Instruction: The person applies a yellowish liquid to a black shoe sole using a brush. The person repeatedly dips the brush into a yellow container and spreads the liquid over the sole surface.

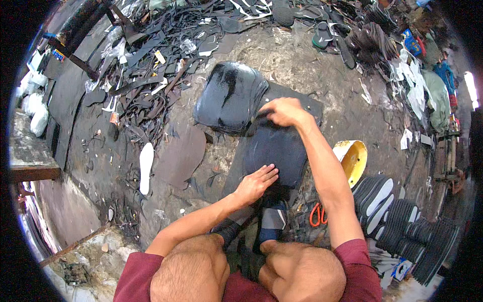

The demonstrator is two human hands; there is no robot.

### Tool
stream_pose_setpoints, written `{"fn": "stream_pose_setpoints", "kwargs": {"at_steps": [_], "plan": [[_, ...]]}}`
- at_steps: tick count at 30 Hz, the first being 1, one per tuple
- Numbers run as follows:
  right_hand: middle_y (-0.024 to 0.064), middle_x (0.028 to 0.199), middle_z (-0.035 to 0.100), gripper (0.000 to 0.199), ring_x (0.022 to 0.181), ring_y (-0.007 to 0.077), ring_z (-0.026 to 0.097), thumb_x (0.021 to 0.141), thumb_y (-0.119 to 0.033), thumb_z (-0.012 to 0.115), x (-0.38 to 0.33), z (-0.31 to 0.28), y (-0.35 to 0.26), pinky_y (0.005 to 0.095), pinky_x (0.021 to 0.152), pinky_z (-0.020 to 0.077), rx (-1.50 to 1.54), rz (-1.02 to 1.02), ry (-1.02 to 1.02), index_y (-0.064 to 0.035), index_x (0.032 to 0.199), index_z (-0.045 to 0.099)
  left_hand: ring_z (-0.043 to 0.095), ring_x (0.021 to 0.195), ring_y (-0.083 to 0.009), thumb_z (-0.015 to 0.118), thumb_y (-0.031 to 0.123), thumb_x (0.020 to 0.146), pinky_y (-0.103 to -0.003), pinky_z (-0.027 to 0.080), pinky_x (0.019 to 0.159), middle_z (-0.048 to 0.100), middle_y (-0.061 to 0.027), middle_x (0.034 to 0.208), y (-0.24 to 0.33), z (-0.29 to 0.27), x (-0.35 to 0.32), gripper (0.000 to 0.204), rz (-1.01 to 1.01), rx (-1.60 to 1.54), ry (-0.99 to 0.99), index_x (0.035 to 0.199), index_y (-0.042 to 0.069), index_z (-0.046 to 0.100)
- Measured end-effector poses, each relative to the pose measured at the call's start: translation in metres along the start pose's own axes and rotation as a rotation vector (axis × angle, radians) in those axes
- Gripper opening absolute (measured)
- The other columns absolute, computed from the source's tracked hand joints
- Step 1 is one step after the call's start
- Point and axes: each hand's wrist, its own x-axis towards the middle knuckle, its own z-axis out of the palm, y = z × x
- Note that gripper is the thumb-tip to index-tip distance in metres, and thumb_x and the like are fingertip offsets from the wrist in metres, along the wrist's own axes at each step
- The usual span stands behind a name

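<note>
Pressing a dark rubber sheet (275, 151) flat against the ground, I crouch over it with both knees at the near edge of the view. Nearest to me, my left hand (256, 182) lies released, palm down and fingers spread, on the sheet's near edge, holding it by weight alone rather than by grip. Just right of my knees, orange-handled scissors (317, 215) lie on the ground, untouched. Further right, near stacks of cut sole blanks (397, 216) fan out in dark and white layers, and a yellow bowl (353, 158) sits tilted just beside my right forearm.

Beyond the left hand, the sheet runs away from me over a larger dark board (307, 108). At its far edge my right hand (283, 111) is curled over the material, fingers bent as if pinching the corner; whether it holds a tool I cannot tell. Touching the sheet's far left corner, a glossy black pile of sheets (231, 95) rests on the ground. To the left, a white sole cut-out (146, 166) lies well apart, and the far ground is strewn with black offcut strips (151, 55).

By my judgement, the step in hand is positioning or smoothing the sheet. The next move calls for steady downward pressure near me while the far hand draws the edge straight.
</note>
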Motion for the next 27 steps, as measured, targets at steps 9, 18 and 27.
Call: {"fn": "stream_pose_setpoints", "kwargs": {"at_steps": [9,18,27], "plan": [[0.0064,0.114,0.076,0.043,0.104,0.0305,0.073,0.085,-0.021,0.066,-0.055,-0.005,-0.030,0.0458,0.085,0.0593,0.189,0.045,0.192,-0.0374,0.125,0.072,0.045,0.145,-0.0338,0.063,0.000,0.078,-0.045,0.038,0.121,0.055,-0.0165,0.150,-0.003,0.001,0.006,0.060,-0.002,-0.012,0.036,0.137,-0.001,0.059],[0.0055,0.116,0.076,0.036,0.096,0.0306,0.075,0.087,-0.022,0.065,-0.110,0.107,-0.038,0.0479,0.077,0.0605,0.109,-0.167,0.244,-0.0314,0.121,0.074,0.046,0.144,-0.0369,0.066,0.013,0.079,-0.051,0.039,0.120,0.044,-0.0186,0.159,0.050,0.016,-0.017,0.069,0.324,-0.185,-0.244,0.146,0.006,0.052],[0.0075,0.116,0.076,0.043,0.101,0.0267,0.073,0.082,-0.014,0.072,-0.194,0.065,-0.096,0.0414,0.083,0.0593,0.588,-0.192,0.401,-0.0220,0.124,0.072,0.069,0.108,-0.0350,0.063,0.017,0.083,-0.049,0.057,0.093,0.070,-0.0149,0.119,0.075,0.009,-0.019,0.045,0.534,-0.264,-0.455,0.127,0.007,0.067]]}}
